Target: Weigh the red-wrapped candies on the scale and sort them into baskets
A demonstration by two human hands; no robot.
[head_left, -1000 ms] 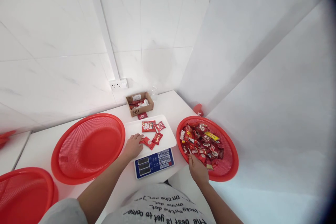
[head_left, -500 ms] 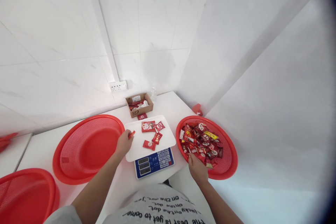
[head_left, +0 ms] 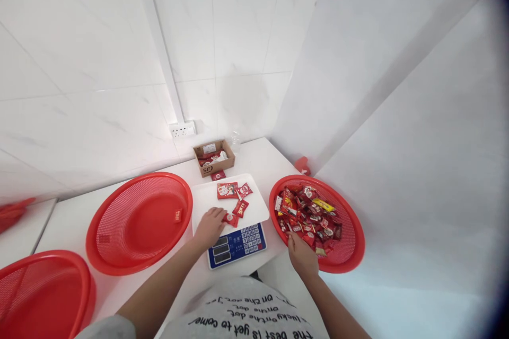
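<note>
My left hand (head_left: 210,226) is over the white weighing tray (head_left: 256,212) of a scale, fingers stretched out. Its fingertips meet the left end of a small red packet (head_left: 230,219); whether they press on it is hard to see. Farther up the tray lie a larger red packet (head_left: 226,190) and two small red sweets, one of them a wrapped sweet (head_left: 240,208). My right hand (head_left: 303,257) grips the near left rim of a red basket (head_left: 353,246) heaped with red-wrapped sweets (head_left: 308,212). A small red packet (head_left: 178,215) rests inside the left red basket (head_left: 93,222).
The scale's blue keypad panel (head_left: 238,246) faces me. Behind it stands a cardboard box (head_left: 217,165) of red packets, with another red packet (head_left: 218,175) before it. Another red basket (head_left: 81,275) is at lower left. A socket (head_left: 183,130) is on the wall.
My left hand has let go of a small red packet, which now lies in the left basket. It has moved right, onto the tray's packets. My right hand keeps its hold on the rim.
</note>
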